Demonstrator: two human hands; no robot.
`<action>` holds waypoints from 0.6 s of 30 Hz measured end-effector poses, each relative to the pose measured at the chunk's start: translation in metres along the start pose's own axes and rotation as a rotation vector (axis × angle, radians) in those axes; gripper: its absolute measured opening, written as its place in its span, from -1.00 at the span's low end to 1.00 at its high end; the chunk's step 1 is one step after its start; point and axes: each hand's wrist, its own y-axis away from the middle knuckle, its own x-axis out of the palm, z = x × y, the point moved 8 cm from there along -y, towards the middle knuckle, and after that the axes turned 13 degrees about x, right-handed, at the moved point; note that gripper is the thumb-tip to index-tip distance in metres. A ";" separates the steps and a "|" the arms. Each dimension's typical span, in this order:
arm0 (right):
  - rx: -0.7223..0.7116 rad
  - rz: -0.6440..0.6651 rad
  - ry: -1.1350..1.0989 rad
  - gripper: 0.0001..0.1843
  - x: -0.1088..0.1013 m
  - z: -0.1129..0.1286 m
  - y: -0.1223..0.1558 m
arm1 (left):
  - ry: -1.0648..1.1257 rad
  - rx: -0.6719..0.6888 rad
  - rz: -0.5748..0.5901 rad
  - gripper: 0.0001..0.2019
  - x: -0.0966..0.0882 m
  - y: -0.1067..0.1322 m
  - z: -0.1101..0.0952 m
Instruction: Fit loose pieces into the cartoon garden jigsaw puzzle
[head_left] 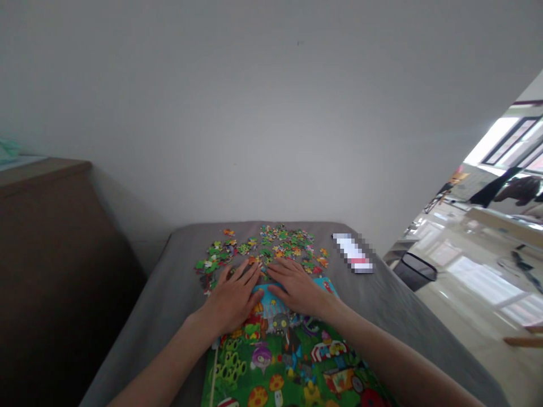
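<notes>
My left hand (pixel 235 297) lies over the upper left corner of a colourful cartoon puzzle picture (pixel 271 362), its fingers stretched toward the loose jigsaw pieces (pixel 292 243). Opposite it, my right hand (pixel 299 285) rests palm down across the picture's upper edge, fingers extended. Both sets of fingertips reach the near side of the scattered pieces, and whatever lies beneath the palms is hidden. The picture shows a grey-headed figure, mushrooms and plants on a green ground with blue at the top. Neither hand visibly grips a piece.
A grey cloth (pixel 161 316) covers the table, which meets a plain wall (pixel 271 124). To the right of the pieces lies a phone (pixel 353 253), its screen blurred. A dark wooden cabinet (pixel 46 237) stands at the left. Beyond the table's right edge is a black mesh bin (pixel 413 271).
</notes>
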 end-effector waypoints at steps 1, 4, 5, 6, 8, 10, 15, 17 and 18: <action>0.038 -0.031 -0.001 -0.54 -0.001 0.000 -0.004 | 0.004 -0.010 -0.002 -0.45 0.000 0.001 0.000; 0.139 -0.097 -0.022 -0.66 0.001 -0.002 -0.017 | 0.012 -0.032 -0.014 -0.44 -0.001 0.002 -0.001; 0.159 -0.105 -0.035 -0.69 0.003 -0.003 -0.020 | 0.011 -0.041 -0.013 -0.44 -0.001 0.002 0.000; 0.177 -0.110 -0.051 -0.72 0.004 -0.004 -0.024 | 0.009 -0.048 -0.013 -0.45 -0.001 0.002 0.000; 0.213 -0.115 -0.083 -0.77 0.006 -0.008 -0.029 | 0.003 -0.057 -0.008 -0.44 -0.001 0.001 0.000; 0.245 -0.115 -0.113 -0.79 0.006 -0.013 -0.032 | -0.003 -0.063 -0.002 -0.44 -0.001 0.001 0.000; 0.292 -0.116 -0.187 -0.83 0.003 -0.017 -0.033 | 0.000 -0.069 -0.007 -0.44 -0.001 0.001 0.001; 0.301 -0.111 -0.230 -0.86 0.003 -0.015 -0.032 | -0.002 -0.063 -0.014 -0.45 -0.001 0.002 0.001; 0.300 -0.105 -0.256 -0.88 0.003 -0.014 -0.031 | -0.003 -0.059 -0.012 -0.45 -0.001 0.002 0.001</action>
